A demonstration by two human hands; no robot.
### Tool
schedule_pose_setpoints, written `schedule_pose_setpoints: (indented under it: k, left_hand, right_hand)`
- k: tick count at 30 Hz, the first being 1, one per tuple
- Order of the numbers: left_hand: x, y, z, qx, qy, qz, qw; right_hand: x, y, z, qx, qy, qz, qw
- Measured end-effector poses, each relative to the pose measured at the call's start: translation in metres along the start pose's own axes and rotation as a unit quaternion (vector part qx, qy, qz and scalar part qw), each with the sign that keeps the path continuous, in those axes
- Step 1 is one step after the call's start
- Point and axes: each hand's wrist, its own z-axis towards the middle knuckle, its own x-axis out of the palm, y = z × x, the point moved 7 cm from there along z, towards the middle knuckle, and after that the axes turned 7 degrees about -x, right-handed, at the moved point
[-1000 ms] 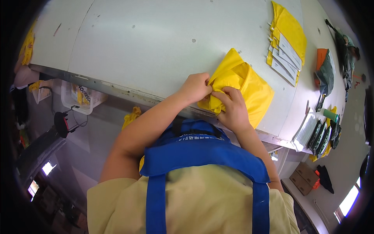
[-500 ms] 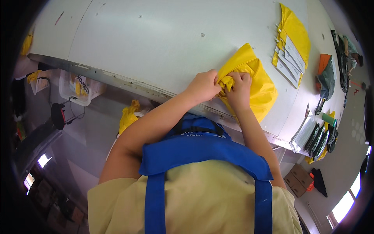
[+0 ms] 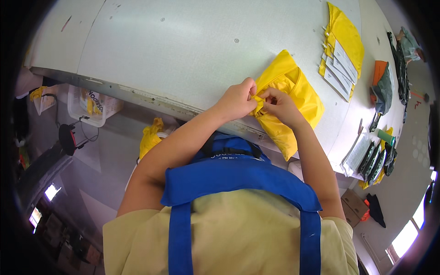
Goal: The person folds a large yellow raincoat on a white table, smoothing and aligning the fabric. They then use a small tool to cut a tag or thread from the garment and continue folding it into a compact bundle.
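A glossy yellow fabric piece (image 3: 308, 98), folded and creased, lies at the front edge of the pale worktable (image 3: 169, 50), and its lower corner hangs past that edge. At its left side, my left hand (image 3: 239, 99) pinches a gathered bit of the fabric. My right hand (image 3: 280, 107) reaches in from the right, its fingers closed on the same gathered bit, close to the left fingertips. The fingers partly hide what lies between them, so any small part there cannot be made out.
Several flat yellow pieces (image 3: 344, 34) with white cards (image 3: 338, 68) lie at the back right. Farther right are a dark grey and orange bundle (image 3: 383, 91), a green roll (image 3: 386, 136) and dark packets (image 3: 375, 162). Under the table are a clear bin (image 3: 98, 118) and yellow cloth (image 3: 150, 138).
My right hand has turned and moved slightly down, its wrist shifting right. The yellow fabric's lower corner now shows below the table edge. My left hand keeps its pinch.
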Motion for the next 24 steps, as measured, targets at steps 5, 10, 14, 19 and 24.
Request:
schedule_pose_setpoints:
  k: [5, 10, 14, 19, 24]
  left_hand:
    - [0.007, -0.015, -0.002, 0.056, -0.003, 0.094, 0.994]
    - [0.009, 0.000, -0.001, 0.019, -0.018, 0.096, 0.995]
    - [0.009, 0.009, 0.001, 0.020, -0.044, 0.098, 0.994]
    - [0.023, 0.016, -0.005, 0.036, -0.003, 0.097, 0.995]
    - [0.009, -0.004, -0.007, 0.081, -0.069, 0.197, 0.975]
  right_hand:
    - [0.026, 0.015, 0.012, -0.103, -0.049, -0.331, 0.937]
    - [0.027, 0.029, 0.010, -0.026, -0.035, -0.373, 0.927]
    - [0.018, 0.015, 0.008, 0.003, 0.033, -0.147, 0.989]
    - [0.035, 0.005, 0.016, 0.043, -0.006, -0.420, 0.907]
    - [0.017, 0.034, -0.003, -0.067, -0.027, -0.254, 0.964]
